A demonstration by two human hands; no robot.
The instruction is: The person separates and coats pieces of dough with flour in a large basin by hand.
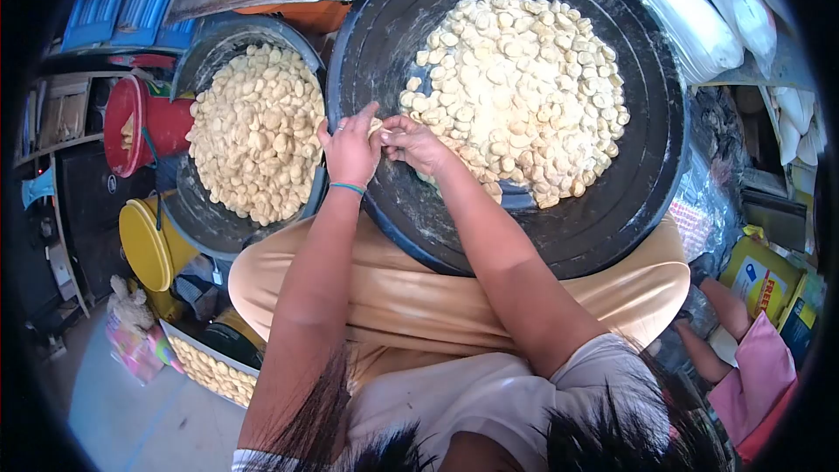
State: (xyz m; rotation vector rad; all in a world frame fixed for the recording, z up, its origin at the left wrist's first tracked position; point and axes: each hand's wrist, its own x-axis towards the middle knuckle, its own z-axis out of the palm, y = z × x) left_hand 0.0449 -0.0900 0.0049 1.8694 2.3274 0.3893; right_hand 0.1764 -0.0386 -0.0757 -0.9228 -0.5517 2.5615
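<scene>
Over the left edge of the large black basin (642,183), my two hands meet at a small pale dough piece (376,125). My left hand (352,144), with a teal band at its wrist, has its fingers closed around one side of the piece. The fingertips of my right hand (418,147) pinch the other side. Inside that basin lies a wide heap of flat, floured dough discs (524,87). To the left, a smaller dark basin (205,227) holds a heap of rounded, folded-looking dough pieces (255,131).
A red bucket (127,127) and a yellow bucket (144,245) stand at the left. Below them is a box of pale pieces (210,371). White sacks (673,13) lie upper right. At lower right, another person's leg (703,350) shows near a yellow-green container (760,280).
</scene>
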